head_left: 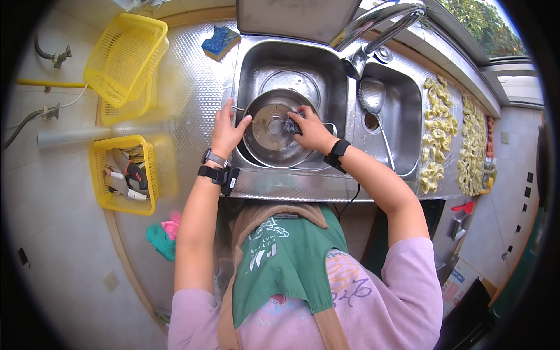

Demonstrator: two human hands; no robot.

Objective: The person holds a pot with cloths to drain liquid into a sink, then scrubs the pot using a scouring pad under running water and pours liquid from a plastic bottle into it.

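Observation:
A round stainless steel pot (280, 158) with side handles sits tilted in the large left basin of a steel double sink (254, 54). My left hand (228, 130) is at the pot's left rim by its wire handle, thumb over the edge; whether it grips the rim is hard to tell. Inside the right part of the pot, my right hand (311, 129) holds a dark metal scouring pad (292, 125) against the wall. Behind the pot lies a round metal lid or dish (291, 81), partly hidden by it.
A chrome faucet (358, 57) arches over the sink. A slotted metal ladle (372, 94) leans in the right basin. A sponge (221, 42) lies behind left. Yellow baskets (151, 175) stand at left, one holding knives. Shaped dough pieces (437, 131) line the right counter.

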